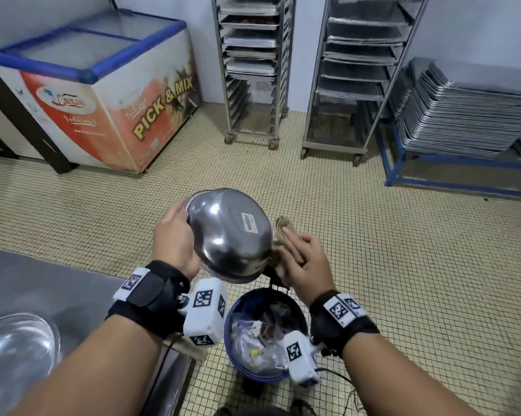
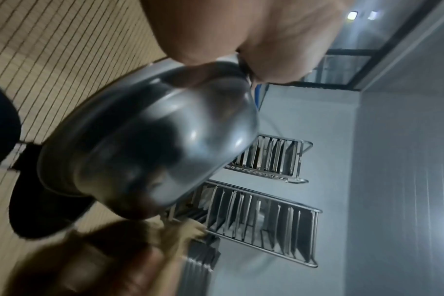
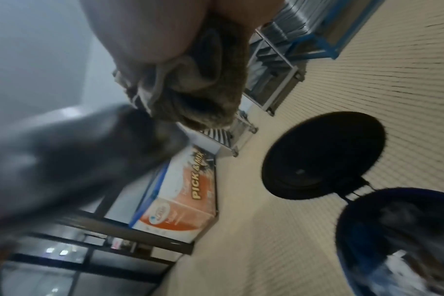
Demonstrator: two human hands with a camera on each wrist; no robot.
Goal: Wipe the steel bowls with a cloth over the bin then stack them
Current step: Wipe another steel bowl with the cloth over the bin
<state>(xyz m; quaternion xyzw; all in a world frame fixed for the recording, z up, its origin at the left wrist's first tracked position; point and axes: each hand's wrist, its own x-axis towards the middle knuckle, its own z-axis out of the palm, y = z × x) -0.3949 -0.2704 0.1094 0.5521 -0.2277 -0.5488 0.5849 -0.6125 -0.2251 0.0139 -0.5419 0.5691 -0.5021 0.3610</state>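
A steel bowl (image 1: 227,232) with a label on its base is held tilted, bottom toward me, above the blue bin (image 1: 238,360). My left hand (image 1: 175,235) grips its rim at the left; the bowl (image 2: 150,148) fills the left wrist view under that hand (image 2: 241,32). My right hand (image 1: 301,259) holds a bunched brown cloth (image 1: 283,232) at the bowl's right side. In the right wrist view the cloth (image 3: 203,94) hangs from my right hand (image 3: 150,30) beside the blurred bowl (image 3: 71,150). Another steel bowl (image 1: 16,349) sits on the steel counter (image 1: 58,283) at lower left.
The bin holds plastic rubbish, and its black lid (image 3: 325,156) hangs open behind it. A chest freezer (image 1: 103,85) stands at the back left. Two tray racks (image 1: 253,67) and a stack of steel trays (image 1: 469,115) line the back wall. Tiled floor (image 1: 403,265) lies between.
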